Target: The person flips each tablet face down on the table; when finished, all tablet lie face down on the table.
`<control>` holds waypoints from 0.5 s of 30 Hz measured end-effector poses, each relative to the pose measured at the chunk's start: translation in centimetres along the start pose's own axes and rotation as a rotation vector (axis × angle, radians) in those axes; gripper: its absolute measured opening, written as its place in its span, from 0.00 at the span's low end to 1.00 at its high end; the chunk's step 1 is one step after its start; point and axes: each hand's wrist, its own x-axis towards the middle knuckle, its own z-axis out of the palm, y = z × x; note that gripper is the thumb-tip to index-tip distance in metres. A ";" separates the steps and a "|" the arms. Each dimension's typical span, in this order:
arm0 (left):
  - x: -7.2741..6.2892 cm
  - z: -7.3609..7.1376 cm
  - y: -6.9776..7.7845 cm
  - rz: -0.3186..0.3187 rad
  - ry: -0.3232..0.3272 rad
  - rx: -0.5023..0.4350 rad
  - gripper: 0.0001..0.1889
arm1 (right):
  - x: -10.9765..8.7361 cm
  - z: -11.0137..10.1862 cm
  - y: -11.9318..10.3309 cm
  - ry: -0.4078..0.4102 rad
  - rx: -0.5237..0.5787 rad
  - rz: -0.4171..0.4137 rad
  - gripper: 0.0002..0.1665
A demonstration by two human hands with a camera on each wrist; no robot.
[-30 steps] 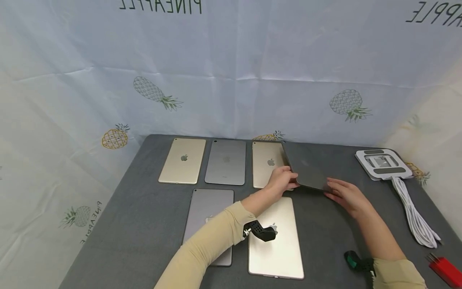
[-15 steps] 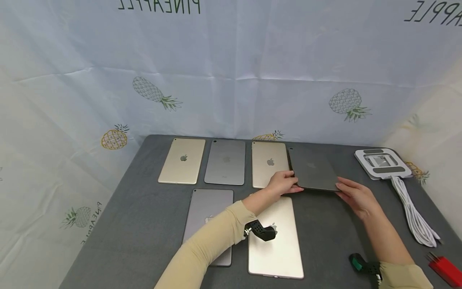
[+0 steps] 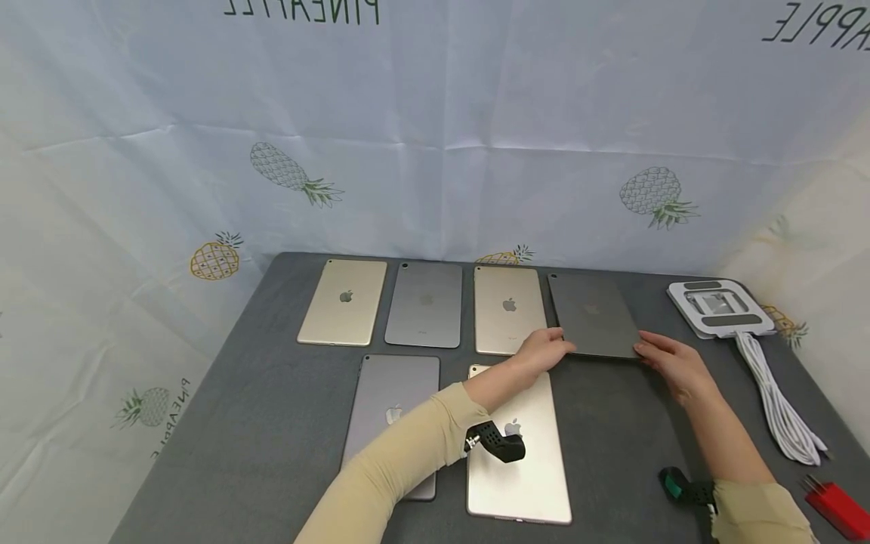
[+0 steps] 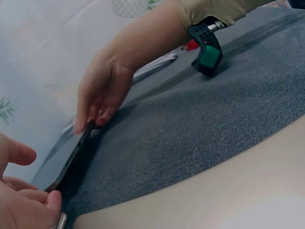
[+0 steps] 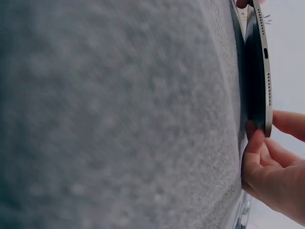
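A dark grey tablet (image 3: 594, 313) lies back side up at the far right of the tablets, its near edge slightly raised off the table in the right wrist view. My right hand (image 3: 673, 364) pinches its near right corner, thumb on top and fingers below (image 5: 257, 143). At the near left corner, my left hand (image 3: 540, 353) holds the tablet with fingers under the edge; its thumb (image 4: 21, 153) is over the top side. Beside it lies a gold tablet (image 3: 503, 302), and below my left forearm another gold tablet (image 3: 523, 483).
A grey tablet (image 3: 424, 306) and a gold tablet (image 3: 343, 302) complete the back row. Another grey tablet (image 3: 401, 385) lies partly under my left sleeve. To the right are a white square device (image 3: 722, 308), its bundled white cable (image 3: 782, 408) and a red plug (image 3: 839, 510). A pineapple-print curtain (image 3: 442, 151) hangs behind.
The dark grey tablet has come down from a tilted, raised pose to nearly flat, shifting right, away from the gold tablet it overlapped. Both hands have moved slightly right with it.
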 end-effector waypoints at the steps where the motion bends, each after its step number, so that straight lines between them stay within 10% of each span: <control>1: 0.0 0.0 -0.1 -0.001 -0.020 -0.001 0.26 | 0.0 0.0 -0.1 0.002 -0.070 -0.005 0.41; 15: -0.4 0.7 -0.4 0.031 -0.110 0.004 0.35 | -0.4 0.7 -1.4 -0.084 -0.432 0.011 0.56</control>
